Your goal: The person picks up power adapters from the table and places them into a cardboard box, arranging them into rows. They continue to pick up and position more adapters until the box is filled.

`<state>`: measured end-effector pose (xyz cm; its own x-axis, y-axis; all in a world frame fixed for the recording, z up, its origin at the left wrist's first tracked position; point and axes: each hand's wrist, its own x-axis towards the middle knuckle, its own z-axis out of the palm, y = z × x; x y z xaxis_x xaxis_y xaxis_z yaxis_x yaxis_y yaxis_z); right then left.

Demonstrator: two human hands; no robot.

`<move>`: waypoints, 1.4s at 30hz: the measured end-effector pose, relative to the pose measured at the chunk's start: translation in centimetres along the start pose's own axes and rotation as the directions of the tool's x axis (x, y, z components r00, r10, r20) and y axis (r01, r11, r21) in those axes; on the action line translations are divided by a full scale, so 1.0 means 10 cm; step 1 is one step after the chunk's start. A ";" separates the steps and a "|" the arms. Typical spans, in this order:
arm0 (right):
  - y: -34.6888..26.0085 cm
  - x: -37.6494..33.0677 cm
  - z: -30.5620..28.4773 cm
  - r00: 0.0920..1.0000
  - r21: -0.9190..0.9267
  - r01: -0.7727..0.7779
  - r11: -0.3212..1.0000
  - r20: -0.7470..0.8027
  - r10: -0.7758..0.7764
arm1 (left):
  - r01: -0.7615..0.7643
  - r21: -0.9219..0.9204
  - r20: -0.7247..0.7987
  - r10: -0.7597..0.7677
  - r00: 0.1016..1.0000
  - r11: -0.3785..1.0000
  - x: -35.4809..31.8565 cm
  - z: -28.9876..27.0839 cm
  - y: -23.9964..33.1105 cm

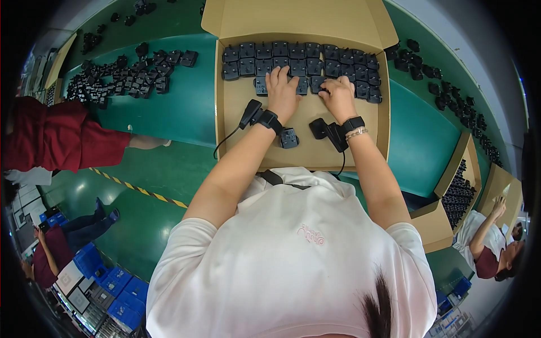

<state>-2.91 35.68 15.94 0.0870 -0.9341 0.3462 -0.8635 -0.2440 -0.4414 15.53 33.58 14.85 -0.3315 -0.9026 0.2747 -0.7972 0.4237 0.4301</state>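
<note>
A green worktop (183,104) spans the scene, and on it, straight in front of the person, stands a large cardboard box (234,104) with its far flap folded back. Beside the box, to the left, spreads a loose heap of black plug adapters (162,84). Inside, against the far wall, sit packed rows of black plug adapters (280,49): two run nearly the full width, while the third, nearest the person, leaves bare cardboard at its left end. The step in hand appears to be setting and squaring up this third row. The left hand (282,93) lies over it with fingers spread, tips resting on adapters, seemingly gripping none. The right hand (340,97) has its fingers bent down onto the same row, thumb and forefinger near one adapter; I cannot tell whether they pinch it or only press it. A black cabled device (249,114) sits by the left wrist and another cabled device (337,137) by the right. Smallest is a single loose adapter (289,138), lying between the forearms, apart from the rows; the next move probably calls for lining it up with the third row, pins matching its neighbours
</note>
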 end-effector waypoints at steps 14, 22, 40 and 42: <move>-0.09 0.04 -0.24 0.993 -0.034 -0.086 0.996 0.080 0.089 | 0.027 -0.001 -0.011 -0.027 1.000 1.000 -0.01 -0.04 0.03; 0.00 0.05 -0.34 0.990 0.021 -0.113 0.993 0.084 0.111 | 0.013 0.030 0.006 -0.014 1.000 0.999 -0.03 -0.06 0.00; -0.38 0.02 -0.33 0.949 0.460 0.091 0.883 0.229 -0.218 | -0.219 -0.419 0.230 0.336 0.913 0.881 0.01 -0.60 0.01; -0.45 0.02 -0.33 0.951 0.327 0.084 0.941 0.256 -0.174 | -0.212 -0.379 0.150 0.286 0.946 0.901 -0.06 -0.56 0.01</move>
<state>-0.61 37.50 20.72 0.3603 -0.9124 0.1941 -0.6433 -0.3937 -0.6566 18.53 34.57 19.57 -0.6173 -0.7447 0.2536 -0.4567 0.6017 0.6553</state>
